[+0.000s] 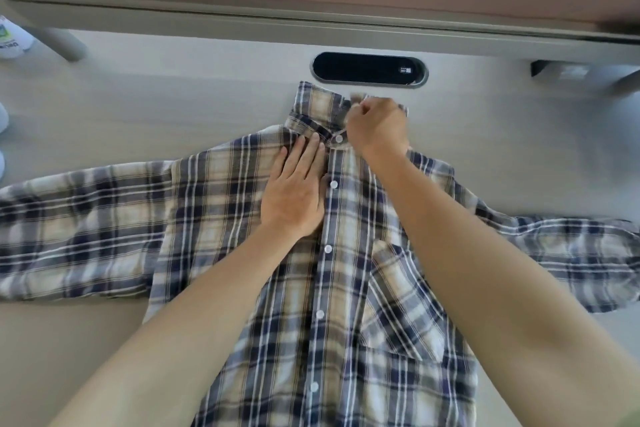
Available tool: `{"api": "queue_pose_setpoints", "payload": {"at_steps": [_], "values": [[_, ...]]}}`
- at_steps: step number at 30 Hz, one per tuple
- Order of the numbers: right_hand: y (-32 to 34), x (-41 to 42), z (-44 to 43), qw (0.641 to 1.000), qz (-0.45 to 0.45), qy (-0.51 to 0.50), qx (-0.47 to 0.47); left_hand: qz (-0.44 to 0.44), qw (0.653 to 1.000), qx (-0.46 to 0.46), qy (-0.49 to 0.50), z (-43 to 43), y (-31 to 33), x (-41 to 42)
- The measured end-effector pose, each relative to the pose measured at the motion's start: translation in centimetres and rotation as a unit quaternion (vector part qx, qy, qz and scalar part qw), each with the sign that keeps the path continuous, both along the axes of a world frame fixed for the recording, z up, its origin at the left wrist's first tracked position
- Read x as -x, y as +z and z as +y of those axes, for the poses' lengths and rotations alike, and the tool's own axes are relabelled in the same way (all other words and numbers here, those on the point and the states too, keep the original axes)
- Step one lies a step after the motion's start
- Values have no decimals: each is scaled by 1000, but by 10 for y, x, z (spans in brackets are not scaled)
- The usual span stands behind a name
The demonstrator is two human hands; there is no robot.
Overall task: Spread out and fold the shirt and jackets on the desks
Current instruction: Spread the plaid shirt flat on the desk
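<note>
A plaid shirt (214,218) in navy, beige and white lies front up and buttoned on the pale desk (156,107). Both sleeves stretch out to the sides and the collar points away from me. My left hand (294,191) lies flat on the chest just left of the button placket, fingers straight and reaching the collar base. My right hand (377,125) pinches the right half of the collar (318,107) with curled fingers. A chest pocket (398,298) shows on the right side of the shirt.
A dark oval cable slot (369,70) sits in the desk just beyond the collar. A grey partition rail (311,24) runs along the far edge. White objects (14,42) stand at the far left. A small dark bracket (554,71) is at the far right.
</note>
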State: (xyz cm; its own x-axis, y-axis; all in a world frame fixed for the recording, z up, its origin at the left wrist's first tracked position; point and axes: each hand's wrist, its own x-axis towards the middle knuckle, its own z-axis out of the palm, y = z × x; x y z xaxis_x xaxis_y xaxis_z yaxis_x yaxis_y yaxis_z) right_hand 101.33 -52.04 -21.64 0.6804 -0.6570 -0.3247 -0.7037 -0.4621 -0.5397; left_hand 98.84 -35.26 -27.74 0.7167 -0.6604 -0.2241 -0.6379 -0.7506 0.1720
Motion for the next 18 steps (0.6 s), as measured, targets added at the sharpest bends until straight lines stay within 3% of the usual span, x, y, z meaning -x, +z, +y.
{"api": "queue_pose_setpoints", "payload": {"at_steps": [5,10,16,18], "values": [[-23,12,-2,983,-9,95,154,11,999,44,21,-1,2,0],[-30,57,7,948,30,189,254,1,1000,4,25,0,2,-6],[-54,105,-3,931,138,260,217,-9,999,-36,26,-3,0,-31],[-58,97,-16,925,136,279,219,-16,999,-34,27,-6,-2,-35]]}}
